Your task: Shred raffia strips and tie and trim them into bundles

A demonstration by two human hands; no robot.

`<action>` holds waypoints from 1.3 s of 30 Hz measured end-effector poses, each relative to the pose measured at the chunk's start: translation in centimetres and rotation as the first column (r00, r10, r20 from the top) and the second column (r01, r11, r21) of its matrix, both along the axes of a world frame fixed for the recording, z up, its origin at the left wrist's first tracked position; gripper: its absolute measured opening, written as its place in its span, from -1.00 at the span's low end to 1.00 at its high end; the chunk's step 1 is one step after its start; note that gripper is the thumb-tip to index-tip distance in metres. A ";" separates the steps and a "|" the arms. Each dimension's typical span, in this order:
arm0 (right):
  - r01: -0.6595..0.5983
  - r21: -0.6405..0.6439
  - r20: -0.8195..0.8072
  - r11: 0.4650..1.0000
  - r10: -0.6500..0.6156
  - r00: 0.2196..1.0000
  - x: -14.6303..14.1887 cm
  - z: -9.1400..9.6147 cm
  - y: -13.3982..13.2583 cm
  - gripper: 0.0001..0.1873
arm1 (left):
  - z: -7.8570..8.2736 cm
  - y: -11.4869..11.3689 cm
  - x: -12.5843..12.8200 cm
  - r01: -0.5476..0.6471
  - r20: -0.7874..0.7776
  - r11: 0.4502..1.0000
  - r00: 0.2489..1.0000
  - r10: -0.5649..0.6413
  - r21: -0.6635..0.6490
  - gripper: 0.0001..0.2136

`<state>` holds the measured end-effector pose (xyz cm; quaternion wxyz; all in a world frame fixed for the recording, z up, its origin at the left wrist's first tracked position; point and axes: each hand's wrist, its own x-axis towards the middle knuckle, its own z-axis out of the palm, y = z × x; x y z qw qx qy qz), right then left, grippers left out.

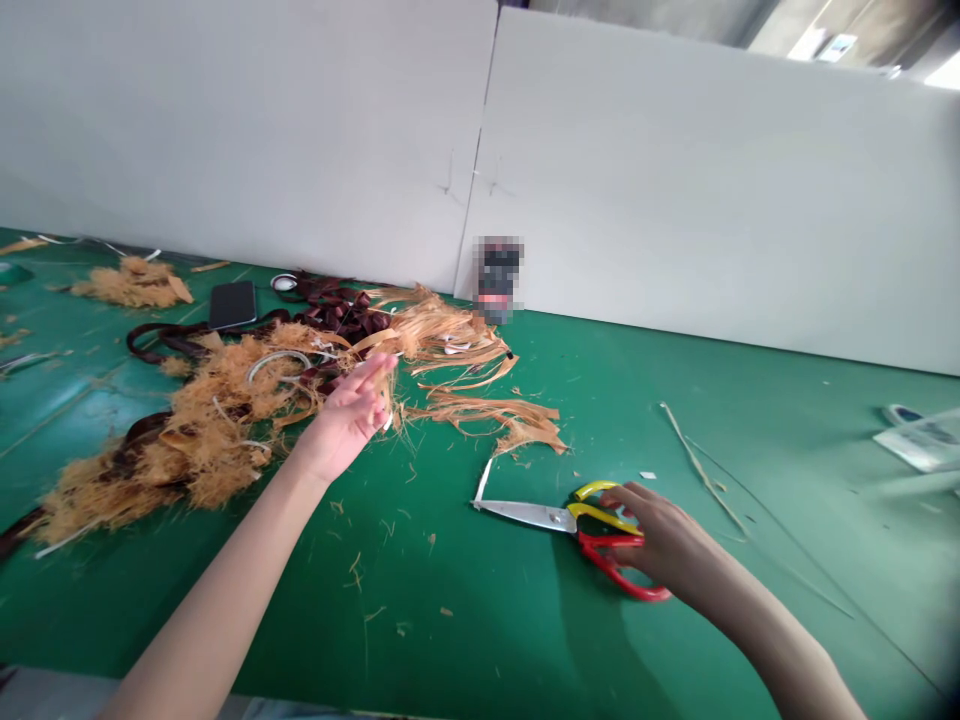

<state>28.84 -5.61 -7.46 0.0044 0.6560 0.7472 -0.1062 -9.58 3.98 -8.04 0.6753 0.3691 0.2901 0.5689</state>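
Head view: dark object (499, 280) by white partition (675, 190) pixelated, label unreadable. Left hand (349, 415) above shredded tan fibre (214, 420), fingers pressed together, empty. Right hand (664, 535), fingers curled over red-and-yellow scissors (540, 517), grip unclear, on green workbench (480, 590).

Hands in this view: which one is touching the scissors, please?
The right hand, resting on the yellow and red handles of the scissors; the left hand is away from them, at the orange fibres.

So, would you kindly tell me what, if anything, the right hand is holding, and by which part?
The right hand holds the steel scissors with yellow and red plastic handles by those handles.
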 end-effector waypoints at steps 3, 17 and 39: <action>0.097 0.042 -0.138 0.994 -0.091 0.986 -1.3 1.9 0.4 -0.80 | 0.6 0.0 1.3 0.053 -0.115 0.998 0.992 -0.048 0.037 -0.63; 0.083 -0.239 -0.959 0.968 -0.248 0.138 -14.0 7.4 5.2 -0.47 | 4.1 -3.8 7.4 0.267 -0.336 0.959 0.915 -0.223 0.094 -0.51; -0.007 -0.381 -0.924 0.925 -0.381 0.018 -12.5 14.6 7.0 -0.81 | 5.4 -2.0 5.6 0.323 -0.453 0.931 0.864 -0.218 0.169 -0.72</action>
